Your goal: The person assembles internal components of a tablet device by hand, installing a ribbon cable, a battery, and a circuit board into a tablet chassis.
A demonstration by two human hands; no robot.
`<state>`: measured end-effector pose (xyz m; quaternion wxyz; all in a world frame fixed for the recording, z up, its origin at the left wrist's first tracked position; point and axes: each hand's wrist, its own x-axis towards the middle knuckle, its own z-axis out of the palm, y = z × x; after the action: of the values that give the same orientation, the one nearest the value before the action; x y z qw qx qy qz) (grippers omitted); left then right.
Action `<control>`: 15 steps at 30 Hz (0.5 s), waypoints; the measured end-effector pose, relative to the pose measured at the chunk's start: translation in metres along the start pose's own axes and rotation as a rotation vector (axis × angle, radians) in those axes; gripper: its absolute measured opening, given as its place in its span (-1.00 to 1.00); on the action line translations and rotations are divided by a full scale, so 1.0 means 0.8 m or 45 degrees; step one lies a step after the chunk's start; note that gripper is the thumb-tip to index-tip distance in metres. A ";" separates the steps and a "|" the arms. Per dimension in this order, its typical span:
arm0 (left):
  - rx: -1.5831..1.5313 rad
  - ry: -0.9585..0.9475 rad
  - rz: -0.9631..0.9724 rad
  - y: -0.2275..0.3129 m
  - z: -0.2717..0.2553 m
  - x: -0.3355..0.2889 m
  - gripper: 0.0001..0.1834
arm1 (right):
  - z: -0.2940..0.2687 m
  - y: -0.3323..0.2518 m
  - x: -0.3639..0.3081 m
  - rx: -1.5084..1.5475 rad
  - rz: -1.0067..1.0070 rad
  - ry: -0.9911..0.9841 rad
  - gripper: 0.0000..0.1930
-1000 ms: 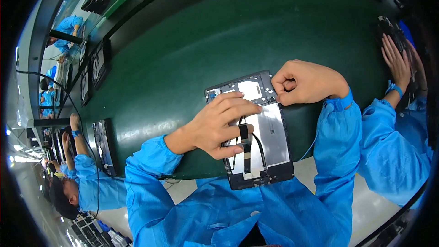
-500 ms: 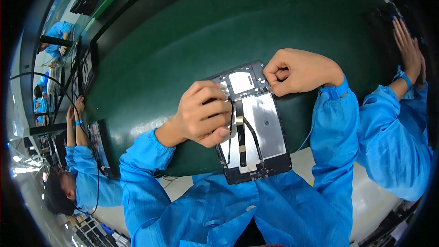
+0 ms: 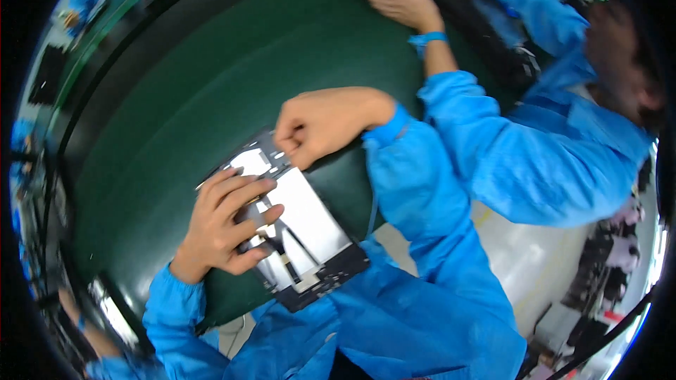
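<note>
An opened tablet (image 3: 310,204), its back off, shows a silver inner plate, dark ribbon cables and a black circuit strip at the near end. It lies aslant at the near edge of the green table. My left hand (image 3: 224,222) rests over its left side, fingers apart and reaching across the cables. At the tablet's far right corner is my right hand (image 3: 327,123), its fingers curled into a pinch. Whatever sits between those fingertips is hidden. A blue strap with a cord circles my right wrist.
On the right a co-worker in a blue smock reaches over the green mat (image 3: 176,91), one hand (image 3: 405,5) near the far side. Close to that arm lies a dark, glossy item (image 3: 493,35). Another flat device (image 3: 113,313) is at the left edge, beside another person's arm.
The view has swung right, showing more of the co-worker. My left hand's fingers have spread across the tablet from a more curled pose. My right hand stays pinched at the tablet's corner.
</note>
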<state>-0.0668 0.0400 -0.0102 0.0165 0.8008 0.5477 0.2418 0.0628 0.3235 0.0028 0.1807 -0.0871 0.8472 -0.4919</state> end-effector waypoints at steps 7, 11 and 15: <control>-0.249 0.112 -0.090 0.006 0.004 0.002 -0.66 | -0.002 -0.012 -0.004 0.003 0.112 0.005 -0.83; -0.305 0.108 -0.134 0.007 0.005 0.004 -0.70 | -0.003 -0.009 -0.005 0.030 0.101 -0.014 -0.84; -0.308 0.111 -0.116 0.005 0.012 0.004 -0.78 | -0.005 -0.005 -0.008 0.015 0.093 -0.010 -0.84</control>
<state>-0.0586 0.0431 -0.0163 0.1001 0.7559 0.5505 0.3399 0.0668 0.3264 0.0096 0.2023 -0.0567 0.8462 -0.4897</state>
